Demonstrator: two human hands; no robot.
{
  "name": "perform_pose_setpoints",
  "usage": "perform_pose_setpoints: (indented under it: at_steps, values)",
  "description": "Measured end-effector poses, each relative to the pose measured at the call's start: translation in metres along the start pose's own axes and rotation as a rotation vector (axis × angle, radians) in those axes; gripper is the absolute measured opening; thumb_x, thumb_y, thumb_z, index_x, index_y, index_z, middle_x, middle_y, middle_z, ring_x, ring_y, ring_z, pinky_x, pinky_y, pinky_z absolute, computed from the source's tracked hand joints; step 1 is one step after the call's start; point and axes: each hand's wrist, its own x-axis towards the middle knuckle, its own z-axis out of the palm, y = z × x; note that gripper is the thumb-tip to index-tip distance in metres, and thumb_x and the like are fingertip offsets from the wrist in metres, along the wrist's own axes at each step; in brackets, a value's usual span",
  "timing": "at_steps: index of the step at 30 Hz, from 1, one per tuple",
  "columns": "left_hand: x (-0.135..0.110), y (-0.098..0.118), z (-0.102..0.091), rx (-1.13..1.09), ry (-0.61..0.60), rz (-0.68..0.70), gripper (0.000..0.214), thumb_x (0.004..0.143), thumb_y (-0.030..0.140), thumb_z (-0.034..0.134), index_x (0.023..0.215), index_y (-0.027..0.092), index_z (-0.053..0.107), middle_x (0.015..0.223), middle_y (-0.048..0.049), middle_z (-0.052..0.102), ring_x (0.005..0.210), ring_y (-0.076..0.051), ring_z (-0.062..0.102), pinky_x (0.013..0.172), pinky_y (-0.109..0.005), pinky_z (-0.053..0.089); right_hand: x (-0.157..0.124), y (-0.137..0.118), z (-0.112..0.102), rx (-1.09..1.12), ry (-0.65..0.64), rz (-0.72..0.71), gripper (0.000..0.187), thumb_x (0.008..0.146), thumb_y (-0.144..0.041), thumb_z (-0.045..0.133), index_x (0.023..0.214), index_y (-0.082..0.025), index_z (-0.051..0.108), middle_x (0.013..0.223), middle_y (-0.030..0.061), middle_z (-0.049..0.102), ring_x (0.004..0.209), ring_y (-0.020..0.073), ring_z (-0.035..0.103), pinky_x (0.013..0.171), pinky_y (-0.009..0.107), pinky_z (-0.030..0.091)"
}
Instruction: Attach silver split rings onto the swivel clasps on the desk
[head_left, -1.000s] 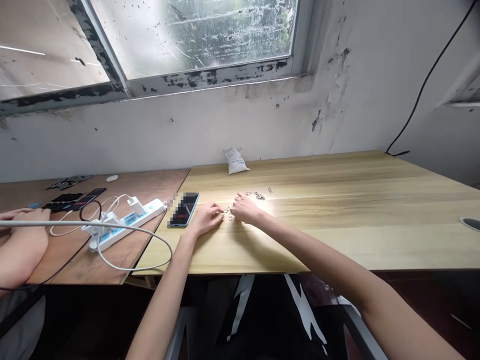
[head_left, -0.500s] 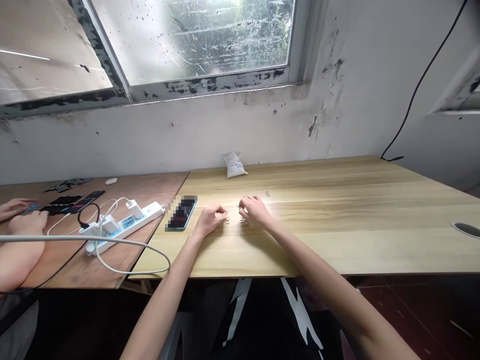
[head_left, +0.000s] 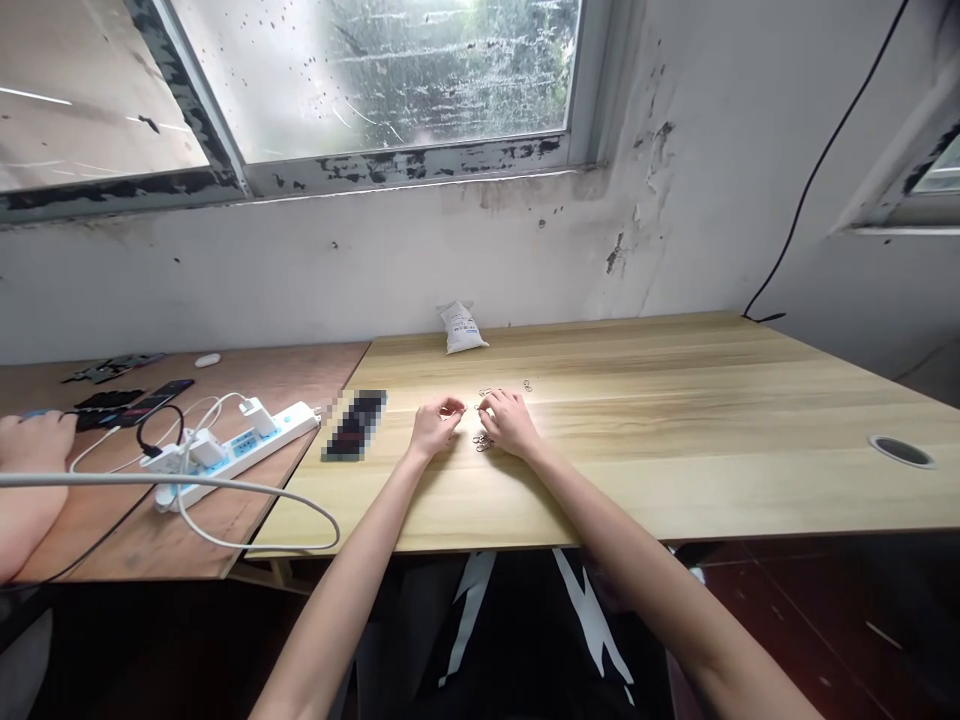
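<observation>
My left hand (head_left: pixel 433 424) and my right hand (head_left: pixel 510 420) rest close together on the light wooden table (head_left: pixel 675 440). Both have their fingers pinched around small metal rings (head_left: pixel 466 408) held between them. More small metal rings lie in a loose cluster (head_left: pixel 484 443) just under my right hand, and a few others (head_left: pixel 527 385) lie a little farther back. The rings are tiny and I cannot make out how they are joined.
A phone (head_left: pixel 354 424) lies left of my hands. A white power strip (head_left: pixel 232 450) with plugs and cables sits on the brown table to the left, beside another person's arm (head_left: pixel 26 480). A small white bag (head_left: pixel 461 327) stands by the wall. A cable hole (head_left: pixel 901 451) is at right.
My hands have drawn closer together and lifted slightly, pinching rings between them. The view has shifted a little to the right.
</observation>
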Motion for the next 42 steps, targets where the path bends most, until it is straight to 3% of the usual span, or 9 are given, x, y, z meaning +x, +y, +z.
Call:
perform_pose_setpoints:
  at_steps: [4,8,11,14,19,24,38,42]
  values:
    - [-0.006,0.002,-0.002,0.03,0.032,-0.019,0.032,0.094,0.034,0.056,0.12,0.016,0.056,0.121,-0.0098,0.059,0.103,-0.021,0.061,0.087,-0.042,0.054,-0.004,-0.004,0.006,0.013,0.001,-0.03,0.03,0.095,-0.035,0.057,0.119,-0.017,0.058,0.122,0.0084,0.059,0.104,0.0206,0.061,0.089,0.042,0.052]
    - [-0.01,0.003,-0.004,0.076,0.043,-0.01,0.03,0.094,0.034,0.054,0.119,0.018,0.057,0.122,-0.0097,0.059,0.103,-0.02,0.061,0.088,-0.041,0.054,-0.006,-0.008,0.007,0.039,0.0,-0.072,0.019,0.096,-0.029,0.049,0.099,-0.018,0.064,0.107,0.0092,0.064,0.104,0.0219,0.056,0.095,0.04,0.043]
    - [-0.013,0.004,-0.005,0.104,0.063,0.007,0.029,0.095,0.034,0.054,0.119,0.018,0.058,0.122,-0.0096,0.059,0.103,-0.02,0.061,0.089,-0.041,0.053,-0.008,-0.009,0.005,0.054,0.008,-0.092,0.019,0.096,-0.026,0.045,0.095,-0.019,0.063,0.103,0.0097,0.065,0.105,0.023,0.054,0.096,0.039,0.039]
    - [-0.014,0.004,-0.006,0.121,0.092,0.028,0.03,0.094,0.034,0.054,0.119,0.018,0.057,0.122,-0.0097,0.059,0.103,-0.02,0.061,0.089,-0.041,0.053,-0.009,-0.01,0.004,0.059,0.023,-0.104,0.019,0.095,-0.026,0.045,0.096,-0.019,0.063,0.115,0.0113,0.063,0.117,0.0257,0.05,0.103,0.044,0.033]
    - [-0.014,0.008,-0.007,0.119,0.12,0.078,0.026,0.093,0.032,0.057,0.113,0.017,0.061,0.12,-0.0092,0.061,0.108,-0.022,0.06,0.093,-0.043,0.051,-0.01,-0.013,0.006,0.053,0.03,-0.127,0.017,0.094,-0.027,0.047,0.094,-0.02,0.063,0.145,0.0122,0.045,0.141,0.031,0.028,0.111,0.055,0.022]
    - [-0.013,0.012,-0.008,0.093,0.128,0.133,0.005,0.083,0.02,0.066,0.08,0.021,0.07,0.115,-0.0073,0.068,0.129,-0.027,0.048,0.108,-0.051,0.04,-0.009,-0.012,0.009,0.045,0.035,-0.106,0.018,0.094,-0.026,0.046,0.094,-0.019,0.063,0.15,0.0152,0.039,0.145,0.0319,0.02,0.111,0.058,0.021]
    - [-0.014,0.016,-0.011,-0.006,0.101,0.078,0.004,0.077,0.028,0.073,0.078,0.024,0.074,0.128,-0.0055,0.062,0.134,-0.028,0.04,0.111,-0.053,0.032,-0.008,-0.007,0.01,0.079,0.026,-0.053,0.018,0.093,-0.027,0.048,0.096,-0.019,0.064,0.145,0.0158,0.044,0.145,0.0301,0.022,0.109,0.056,0.024]
    - [-0.014,0.02,-0.013,-0.048,0.107,0.039,0.007,0.078,0.03,0.072,0.081,0.025,0.074,0.13,-0.0056,0.06,0.134,-0.028,0.04,0.111,-0.052,0.033,-0.009,-0.009,0.007,0.091,0.048,-0.066,0.022,0.091,-0.039,0.055,0.095,-0.021,0.066,0.142,0.0146,0.048,0.143,0.0304,0.025,0.108,0.056,0.026]
